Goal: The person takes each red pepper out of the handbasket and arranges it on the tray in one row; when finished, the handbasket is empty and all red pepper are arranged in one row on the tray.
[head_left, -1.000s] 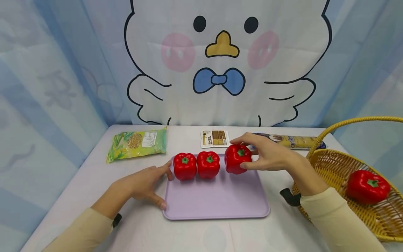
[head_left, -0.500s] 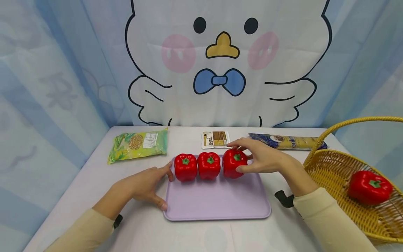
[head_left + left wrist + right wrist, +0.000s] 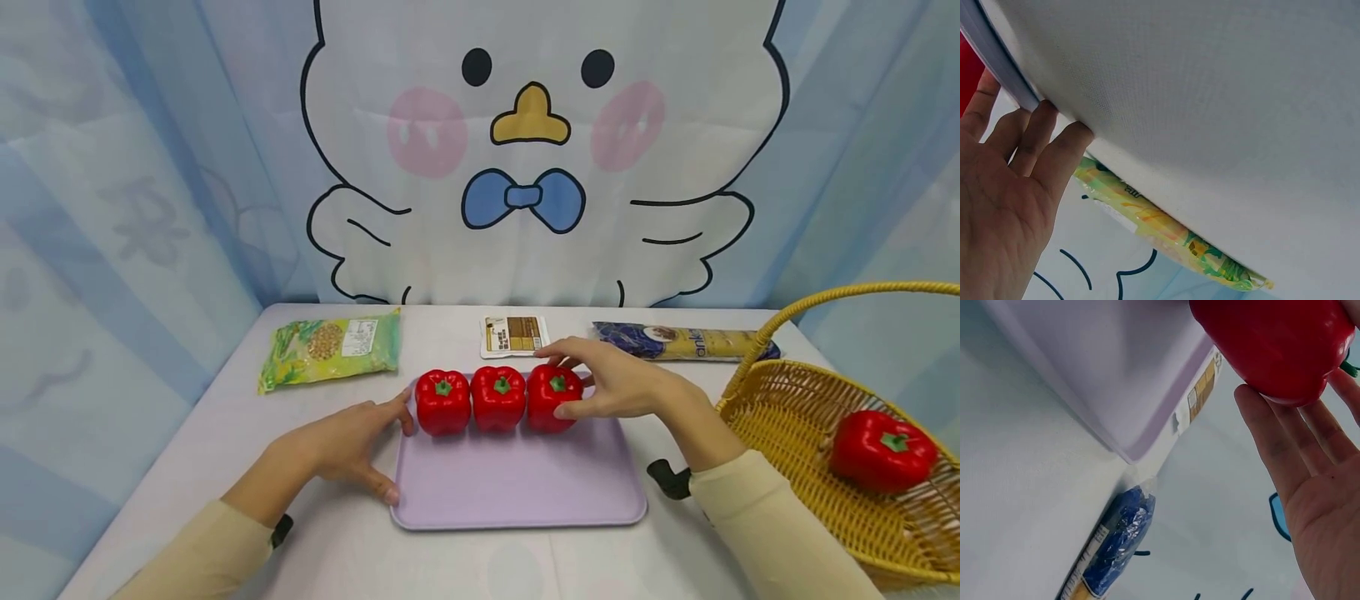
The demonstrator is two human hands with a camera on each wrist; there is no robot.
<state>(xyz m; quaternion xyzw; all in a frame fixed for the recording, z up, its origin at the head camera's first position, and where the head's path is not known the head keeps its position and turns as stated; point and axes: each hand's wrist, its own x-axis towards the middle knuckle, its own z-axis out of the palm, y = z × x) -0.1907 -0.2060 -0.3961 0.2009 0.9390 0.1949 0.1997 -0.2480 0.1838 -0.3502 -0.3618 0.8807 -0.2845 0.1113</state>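
Three red bell peppers with green stems line the back of a lilac tray [image 3: 517, 487] in the head view. My right hand [image 3: 622, 379] grips the rightmost bell pepper [image 3: 546, 408] between thumb and fingers, close beside the middle bell pepper [image 3: 498, 402]. In the right wrist view that fingers-held pepper [image 3: 1272, 344] shows large, its underside partly out of frame. At the tray's left edge, my left hand [image 3: 337, 437] rests with thumb and fingers spread, near the left bell pepper [image 3: 442, 406]. Its fingertips touch the tray rim in the left wrist view.
A yellow wicker basket [image 3: 772, 396] with a tall handle stands at right, holding another red bell pepper [image 3: 883, 452]. Behind the tray lie a green-yellow food bag [image 3: 330, 348], a small white-brown packet [image 3: 513, 336] and a long blue-yellow package [image 3: 686, 341]. A curtain hangs behind.
My right hand has moved left and slightly down with the bell pepper, bringing it beside the middle one. The left hand has stayed at the tray's edge.
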